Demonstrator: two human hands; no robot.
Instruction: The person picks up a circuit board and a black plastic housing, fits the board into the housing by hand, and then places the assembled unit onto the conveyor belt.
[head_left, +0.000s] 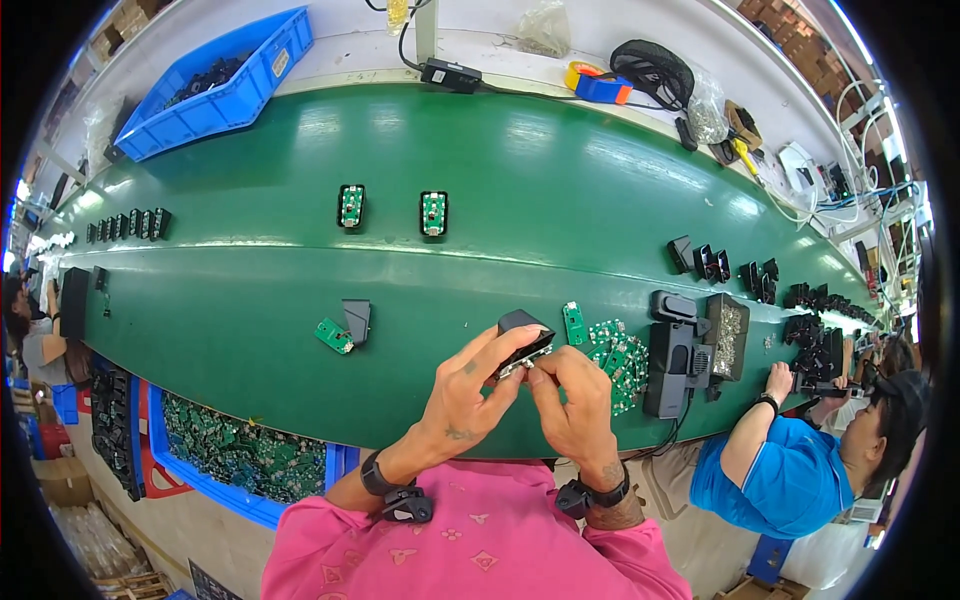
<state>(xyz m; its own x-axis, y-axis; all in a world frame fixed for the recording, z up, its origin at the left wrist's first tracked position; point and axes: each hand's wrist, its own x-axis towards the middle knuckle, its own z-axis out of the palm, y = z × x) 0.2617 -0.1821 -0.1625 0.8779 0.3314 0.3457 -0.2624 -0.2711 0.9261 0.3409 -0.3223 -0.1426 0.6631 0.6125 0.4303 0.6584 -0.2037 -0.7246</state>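
My left hand (462,395) is closed around a small black plastic housing (519,321), its open side tilted toward me. At the housing's near edge, the fingers of my right hand (574,405) pinch a small circuit board (512,366), partly hidden by the fingertips. Just right of my hands lie a single green circuit board (574,324) and a heap of green circuit boards (622,365). To the left, a black housing (357,320) rests against a loose board (333,337). Farther back stand two housings with boards inside, a left one (351,206) and a right one (433,214).
A black device (671,365) and a tray of small metal parts (728,338) stand right of the heap. A co-worker in blue (780,470) works at the right. A blue crate (215,90) sits back left; a blue bin (345,458) of boards is below the table edge.
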